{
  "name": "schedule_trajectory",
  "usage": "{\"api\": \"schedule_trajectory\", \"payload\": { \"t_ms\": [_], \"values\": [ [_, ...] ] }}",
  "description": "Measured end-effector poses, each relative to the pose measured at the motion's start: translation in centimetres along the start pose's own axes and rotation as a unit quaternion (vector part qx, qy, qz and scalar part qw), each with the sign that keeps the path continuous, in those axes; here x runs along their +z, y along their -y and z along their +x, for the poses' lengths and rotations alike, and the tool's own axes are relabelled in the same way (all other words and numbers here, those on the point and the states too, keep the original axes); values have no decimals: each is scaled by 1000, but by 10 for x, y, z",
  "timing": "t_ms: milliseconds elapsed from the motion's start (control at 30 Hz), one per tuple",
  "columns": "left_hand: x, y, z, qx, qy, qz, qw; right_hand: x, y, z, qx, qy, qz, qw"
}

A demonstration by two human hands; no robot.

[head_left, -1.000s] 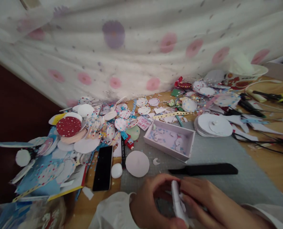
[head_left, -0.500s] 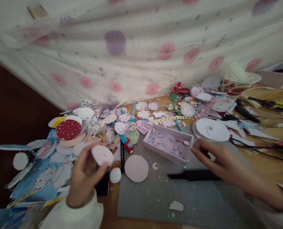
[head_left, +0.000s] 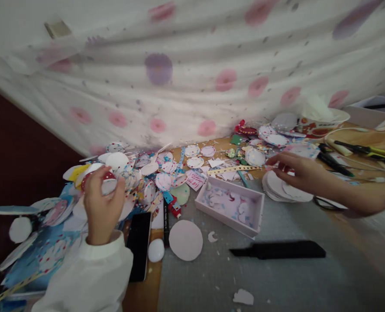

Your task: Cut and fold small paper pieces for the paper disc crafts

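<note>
A torn paper scrap [head_left: 243, 297] lay nearest on the grey mat [head_left: 276, 277], with a black knife [head_left: 278, 250] at 3 o'clock of a plain paper circle [head_left: 186, 239] and a black phone [head_left: 139, 245] at 9 o'clock of it. Farther in, the left hand [head_left: 101, 207] was curled around a white disc [head_left: 109, 186], pressing it onto the heap of paper circles [head_left: 137, 171] beside the red dotted circle [head_left: 108, 175]. At 3 o'clock from there sat a shallow pink box [head_left: 231, 206]. Beyond it, the right hand [head_left: 301, 173] reached with loose, open fingers over a stack of white circles [head_left: 285, 190], gripping nothing visible. A flowered cloth [head_left: 186, 73] hung behind.
</note>
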State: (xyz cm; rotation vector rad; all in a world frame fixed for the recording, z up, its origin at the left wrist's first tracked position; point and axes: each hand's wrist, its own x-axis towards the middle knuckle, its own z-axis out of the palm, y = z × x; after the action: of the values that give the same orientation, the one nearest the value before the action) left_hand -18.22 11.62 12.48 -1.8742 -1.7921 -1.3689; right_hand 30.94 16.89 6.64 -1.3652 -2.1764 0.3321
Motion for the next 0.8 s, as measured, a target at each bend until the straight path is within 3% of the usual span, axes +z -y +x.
{"api": "schedule_trajectory", "payload": {
  "t_ms": [100,233,400,500,600,800],
  "values": [
    [11,-29,-13,-6,32,-79,996,2,-25,28,17,-8,-34,999],
    [15,-60,-30,-28,66,-152,986,20,-42,64,42,23,-45,998],
    [8,-69,-47,-31,143,-158,977,24,-39,87,93,36,-18,995],
    [11,-67,-53,-21,178,-163,970,7,-20,93,107,-2,23,994],
    [20,-71,-56,-8,200,-167,965,2,11,112,77,-27,66,994],
    [32,-90,-63,1,236,-194,952,57,86,157,-102,44,85,990]
  ]
}}
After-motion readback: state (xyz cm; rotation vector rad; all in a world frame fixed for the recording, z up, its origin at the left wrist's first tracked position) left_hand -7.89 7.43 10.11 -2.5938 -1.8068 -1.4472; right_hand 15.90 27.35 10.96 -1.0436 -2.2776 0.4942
